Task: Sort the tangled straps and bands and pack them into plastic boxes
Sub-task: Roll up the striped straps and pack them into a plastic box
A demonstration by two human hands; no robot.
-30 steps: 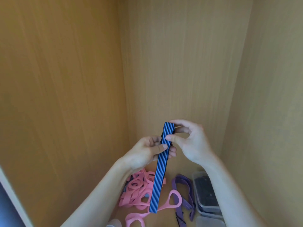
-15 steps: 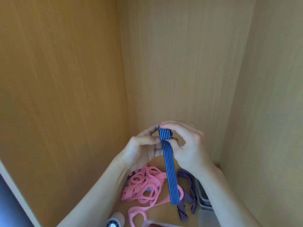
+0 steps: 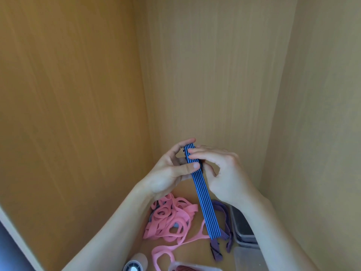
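Near the centre of the frame, both hands hold one blue band (image 3: 203,198) with dark stripes. The left hand (image 3: 168,173) pinches it, with the thumb pressed on the front and the fingers behind. The right hand (image 3: 224,173) has its fingers curled over the upper part of the band. The band hangs slanted toward the lower right, its free end in front of a purple strap (image 3: 222,210). Below the left hand lies a heap of pink bands (image 3: 172,218). At the lower right stands a box (image 3: 246,240) with dark contents.
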